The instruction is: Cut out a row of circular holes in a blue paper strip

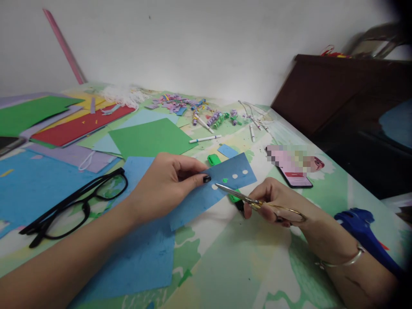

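Observation:
My left hand [175, 182] pinches a strip of blue paper [196, 210] between thumb and fingers, held tilted above the table. Several small round holes run along the strip, and the table's pattern shows through them. My right hand [270, 201] grips a pair of scissors [254, 202] with gold-coloured handles. Their silver blades look closed, and the tip lies over the strip beside one of the holes. Behind the strip, partly hidden, is a green and black object [236, 198]. A larger blue sheet [144, 257] lies under my left forearm.
Black glasses [86, 199] lie at left on blue paper. Green [151, 137] and red sheets [83, 125] are spread behind. Farther back are paper scraps [174, 103], white string [125, 96] and markers [205, 139]. A phone [301, 180] and a blue tool [360, 231] lie at right.

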`<state>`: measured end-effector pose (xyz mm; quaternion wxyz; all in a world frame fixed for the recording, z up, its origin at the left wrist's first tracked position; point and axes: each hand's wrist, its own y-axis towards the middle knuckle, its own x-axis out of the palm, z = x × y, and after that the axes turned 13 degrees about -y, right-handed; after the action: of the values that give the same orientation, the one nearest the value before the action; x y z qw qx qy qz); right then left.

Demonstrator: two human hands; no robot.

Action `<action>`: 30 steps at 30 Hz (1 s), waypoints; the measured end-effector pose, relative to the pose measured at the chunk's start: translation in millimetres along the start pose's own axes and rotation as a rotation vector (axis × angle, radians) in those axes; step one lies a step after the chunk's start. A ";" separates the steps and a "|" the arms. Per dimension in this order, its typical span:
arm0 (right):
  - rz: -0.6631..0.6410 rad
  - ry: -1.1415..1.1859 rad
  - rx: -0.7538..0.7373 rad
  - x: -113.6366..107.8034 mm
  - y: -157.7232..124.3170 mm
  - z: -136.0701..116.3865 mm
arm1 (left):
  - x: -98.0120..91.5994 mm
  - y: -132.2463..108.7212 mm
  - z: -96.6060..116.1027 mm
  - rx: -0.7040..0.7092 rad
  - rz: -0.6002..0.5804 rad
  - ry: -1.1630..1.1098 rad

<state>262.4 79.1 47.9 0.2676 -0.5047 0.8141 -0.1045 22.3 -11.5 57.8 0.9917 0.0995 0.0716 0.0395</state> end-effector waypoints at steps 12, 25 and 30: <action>-0.011 -0.065 0.116 1.5 0.7 -2.7 | -5.2 2.9 -1.7 0.015 -0.081 0.016; 0.019 -0.116 -0.096 0.9 1.7 1.0 | -6.9 3.6 -2.0 -0.057 -0.004 0.000; 0.426 -0.477 -0.262 7.6 0.3 5.6 | -11.0 7.4 -2.0 -0.166 0.047 0.038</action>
<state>262.6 73.2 40.6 0.3993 -0.3637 0.8222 0.1799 10.7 -4.9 58.8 0.9938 0.0178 0.0846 0.0704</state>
